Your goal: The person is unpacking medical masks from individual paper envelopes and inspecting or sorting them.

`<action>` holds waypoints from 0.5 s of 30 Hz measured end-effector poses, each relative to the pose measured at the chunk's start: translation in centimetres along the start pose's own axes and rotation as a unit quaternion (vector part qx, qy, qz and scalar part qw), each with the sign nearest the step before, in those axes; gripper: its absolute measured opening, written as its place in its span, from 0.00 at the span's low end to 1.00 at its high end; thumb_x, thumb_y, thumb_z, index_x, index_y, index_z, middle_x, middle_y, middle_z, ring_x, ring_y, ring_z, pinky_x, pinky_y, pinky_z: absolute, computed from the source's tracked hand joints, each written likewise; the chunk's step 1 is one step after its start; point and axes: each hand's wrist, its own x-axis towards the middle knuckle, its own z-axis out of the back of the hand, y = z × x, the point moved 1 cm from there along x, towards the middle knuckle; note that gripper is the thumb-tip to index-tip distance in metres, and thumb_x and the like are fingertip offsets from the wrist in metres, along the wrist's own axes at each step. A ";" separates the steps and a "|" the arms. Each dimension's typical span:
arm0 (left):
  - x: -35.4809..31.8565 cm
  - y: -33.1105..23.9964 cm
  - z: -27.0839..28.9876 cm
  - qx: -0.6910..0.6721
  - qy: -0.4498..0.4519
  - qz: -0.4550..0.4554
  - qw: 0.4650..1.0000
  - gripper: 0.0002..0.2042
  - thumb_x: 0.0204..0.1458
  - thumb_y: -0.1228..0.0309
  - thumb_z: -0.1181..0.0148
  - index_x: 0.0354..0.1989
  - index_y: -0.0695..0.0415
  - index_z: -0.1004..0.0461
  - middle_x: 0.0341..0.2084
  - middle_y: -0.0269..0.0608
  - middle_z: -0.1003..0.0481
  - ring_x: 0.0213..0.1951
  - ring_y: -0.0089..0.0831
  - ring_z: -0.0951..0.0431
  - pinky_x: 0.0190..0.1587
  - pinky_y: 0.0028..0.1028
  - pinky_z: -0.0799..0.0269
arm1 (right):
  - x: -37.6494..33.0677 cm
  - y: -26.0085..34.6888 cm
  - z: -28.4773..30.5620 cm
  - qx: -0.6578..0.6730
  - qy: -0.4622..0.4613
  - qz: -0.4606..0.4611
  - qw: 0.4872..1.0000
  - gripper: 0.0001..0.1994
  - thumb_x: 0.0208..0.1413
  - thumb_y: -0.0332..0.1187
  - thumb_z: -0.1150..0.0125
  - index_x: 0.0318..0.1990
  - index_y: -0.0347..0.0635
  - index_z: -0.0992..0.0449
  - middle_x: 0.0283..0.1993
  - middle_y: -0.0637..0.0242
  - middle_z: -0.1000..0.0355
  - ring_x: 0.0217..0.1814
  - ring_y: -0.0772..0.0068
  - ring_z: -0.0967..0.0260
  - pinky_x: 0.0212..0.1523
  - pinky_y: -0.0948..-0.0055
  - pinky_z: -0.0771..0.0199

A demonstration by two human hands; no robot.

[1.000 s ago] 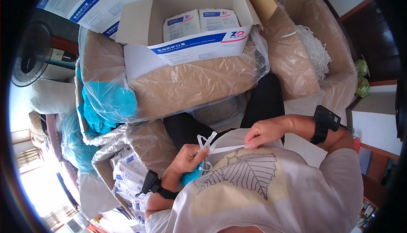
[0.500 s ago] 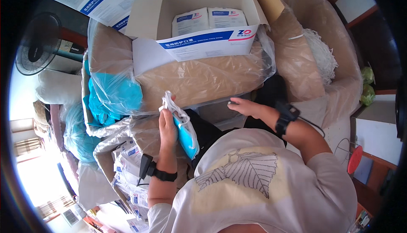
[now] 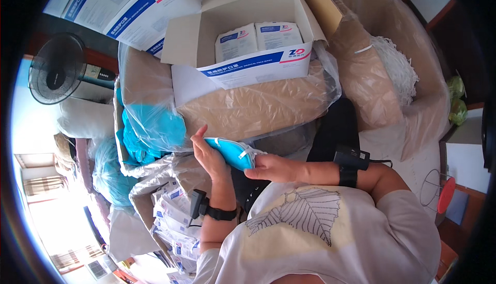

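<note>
In the head view, the left hand (image 3: 209, 155) and the right hand (image 3: 271, 167) both close their fingers on a blue face mask (image 3: 231, 152), held just below the open cardboard box (image 3: 243, 59); a clear bag of blue masks (image 3: 152, 129) lies left of that box

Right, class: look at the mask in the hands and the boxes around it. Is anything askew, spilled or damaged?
Nothing looks spilled or damaged. The blue mask sits folded between the left hand and right hand. The open carton rests tilted on a plastic-wrapped brown bundle, with two white packets inside.
</note>
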 end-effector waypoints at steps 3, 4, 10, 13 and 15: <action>-0.5 2.1 0.0 -0.058 -0.047 0.032 0.997 0.21 0.58 0.54 0.64 0.36 0.61 0.32 0.23 0.33 0.36 0.27 0.21 0.34 0.32 0.20 0.37 | 0.7 -1.1 0.0 0.025 -0.151 -0.018 0.988 0.20 0.54 0.47 0.49 0.36 0.34 0.30 0.28 0.71 0.35 0.31 0.82 0.42 0.33 0.78 0.40; -1.0 2.3 -0.4 -0.070 -0.055 0.040 0.995 0.21 0.58 0.54 0.64 0.35 0.61 0.32 0.23 0.34 0.35 0.27 0.21 0.34 0.32 0.20 0.37 | 0.9 -1.5 0.1 0.048 -0.196 -0.006 0.979 0.19 0.54 0.46 0.49 0.32 0.35 0.29 0.24 0.73 0.37 0.28 0.83 0.44 0.29 0.78 0.41; -1.7 5.6 -0.2 -0.070 0.062 0.107 0.990 0.14 0.57 0.63 0.59 0.39 0.61 0.31 0.35 0.39 0.30 0.40 0.27 0.32 0.43 0.26 0.37 | 1.1 -1.4 2.4 -0.015 -0.298 0.044 0.953 0.15 0.56 0.38 0.51 0.23 0.37 0.34 0.16 0.76 0.46 0.21 0.85 0.51 0.21 0.77 0.46; -1.9 2.8 -0.2 0.174 0.046 -0.205 0.962 0.13 0.56 0.67 0.57 0.42 0.61 0.32 0.39 0.43 0.30 0.46 0.34 0.34 0.46 0.29 0.39 | 0.6 -0.4 3.4 -0.043 -0.279 0.039 0.959 0.13 0.56 0.37 0.52 0.26 0.36 0.32 0.16 0.75 0.44 0.21 0.85 0.49 0.21 0.77 0.45; -2.5 0.4 -1.0 0.238 0.135 -0.245 0.930 0.12 0.54 0.67 0.55 0.42 0.59 0.31 0.34 0.48 0.28 0.42 0.42 0.30 0.42 0.32 0.36 | 0.3 -0.3 3.3 -0.079 -0.269 0.052 0.959 0.12 0.56 0.36 0.52 0.31 0.35 0.31 0.20 0.73 0.39 0.24 0.86 0.47 0.24 0.79 0.43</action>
